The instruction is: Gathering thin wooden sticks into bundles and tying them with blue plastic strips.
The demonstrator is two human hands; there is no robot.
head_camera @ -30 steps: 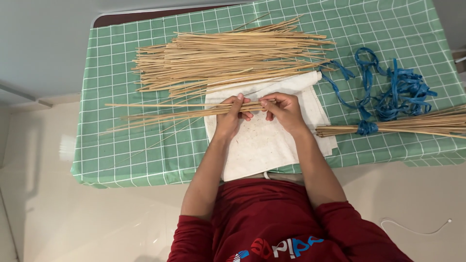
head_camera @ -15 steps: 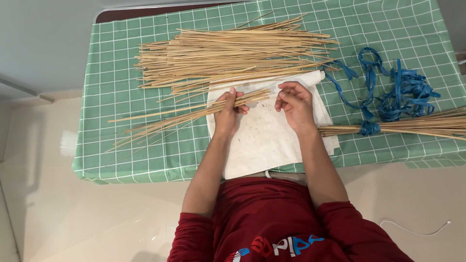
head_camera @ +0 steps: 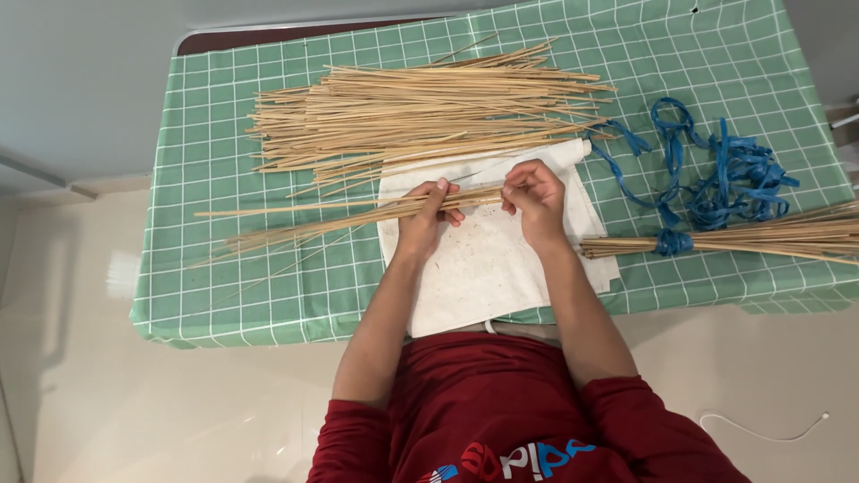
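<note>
Sticks (head_camera: 358,217), thin, pale and tan, lie as a small bundle over a white cloth (head_camera: 492,268) on the green checked table (head_camera: 233,295); left hand (head_camera: 428,213) is closed around them, right hand (head_camera: 535,192) pinches their near ends, tips fanning leftward

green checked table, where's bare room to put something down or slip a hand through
Bare cloth lies along the near left edge, below the handful of sticks held by the left hand and right hand. More shows at the far right corner beyond the blue ribbon. Crowded: the loose stick pile across the back, the white cloth in the middle, the tied bundle at right.
</note>
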